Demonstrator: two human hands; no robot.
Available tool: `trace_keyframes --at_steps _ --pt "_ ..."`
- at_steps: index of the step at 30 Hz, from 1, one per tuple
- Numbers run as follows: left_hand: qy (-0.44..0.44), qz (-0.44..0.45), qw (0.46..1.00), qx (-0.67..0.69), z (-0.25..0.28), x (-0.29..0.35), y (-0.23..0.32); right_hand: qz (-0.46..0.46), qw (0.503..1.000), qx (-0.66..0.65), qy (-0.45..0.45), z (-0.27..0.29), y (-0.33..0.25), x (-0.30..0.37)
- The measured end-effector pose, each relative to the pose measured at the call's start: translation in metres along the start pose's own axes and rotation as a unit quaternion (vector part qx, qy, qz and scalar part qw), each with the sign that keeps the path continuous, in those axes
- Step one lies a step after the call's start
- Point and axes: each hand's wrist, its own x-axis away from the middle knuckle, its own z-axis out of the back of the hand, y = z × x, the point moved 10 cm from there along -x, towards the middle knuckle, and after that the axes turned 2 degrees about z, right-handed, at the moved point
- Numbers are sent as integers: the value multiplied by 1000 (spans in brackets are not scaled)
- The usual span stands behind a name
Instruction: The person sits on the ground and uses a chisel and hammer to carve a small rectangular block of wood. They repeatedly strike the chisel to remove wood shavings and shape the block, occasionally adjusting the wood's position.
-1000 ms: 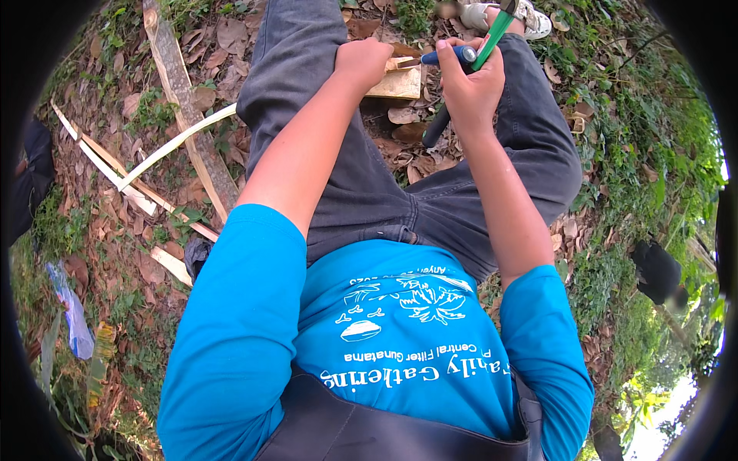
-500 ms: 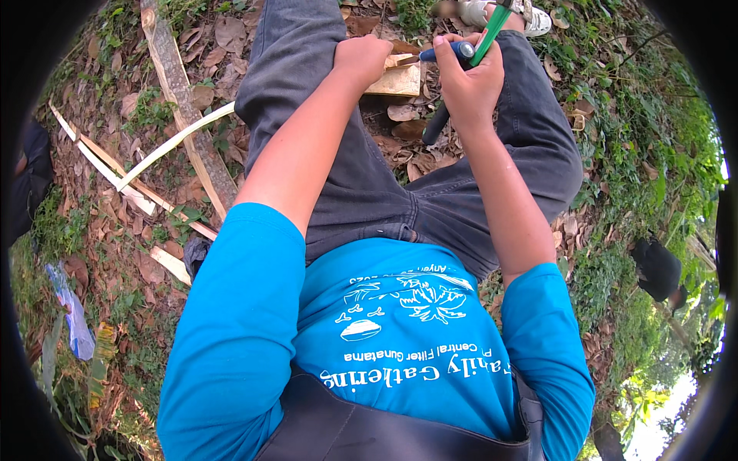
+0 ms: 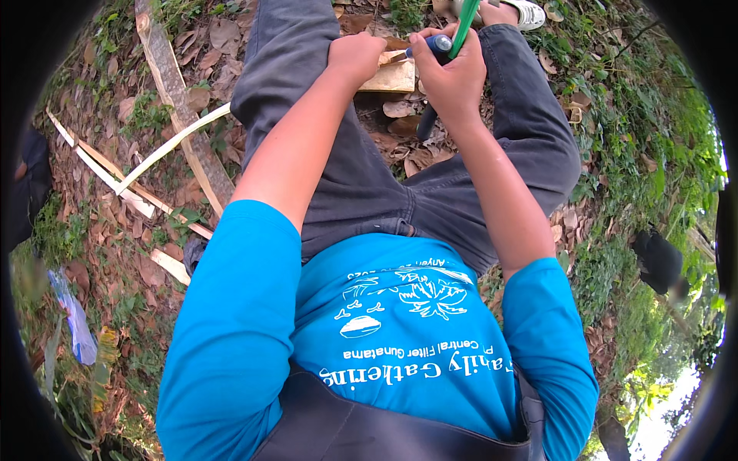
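At the top middle, between my legs, my left hand (image 3: 357,58) is closed at the end of a pale wooden block (image 3: 390,77). A thin brown strip (image 3: 393,58) lies along the block's upper side, beside my fingers. My right hand (image 3: 455,77) grips a blue-handled tool (image 3: 441,44), its narrow end toward the strip. In the same hand is a green shaft (image 3: 463,29), slanting up to the right. A black grip end (image 3: 426,123) shows below the palm. The green shaft's top is outside the picture, and the blue tool's working tip cannot be made out.
A long barked pole (image 3: 173,92) lies on leaf litter at left, with a bent pale strip (image 3: 173,144) against it and split pieces (image 3: 171,266) nearby. A plastic bag (image 3: 73,323) lies at lower left. Dark-clothed shapes (image 3: 657,261) show at both sides.
My right hand has shifted left with the blue-handled tool and green shaft, closer to my left hand. My left hand and the block have moved slightly left in the picture.
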Motion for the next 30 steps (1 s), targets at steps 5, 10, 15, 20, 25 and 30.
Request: trace_keyframes --at_steps 5,10,15,20,25,30 --pt "-4 -12 999 40 14 7 9 21 997 64 -30 -18 -25 4" --pt "196 -88 890 402 99 38 27 23 997 77 -3 -14 -32 3" --pt "264 -130 885 361 146 61 52 -11 998 56 -18 -25 -18 1" --pt "141 -97 927 333 113 47 52 20 993 71 -91 -7 -21 -1" --pt "150 -121 883 428 102 39 35 -38 980 127 -147 52 -19 -3" --pt "132 -127 895 408 106 37 36 257 960 100 -56 88 -146 -4"
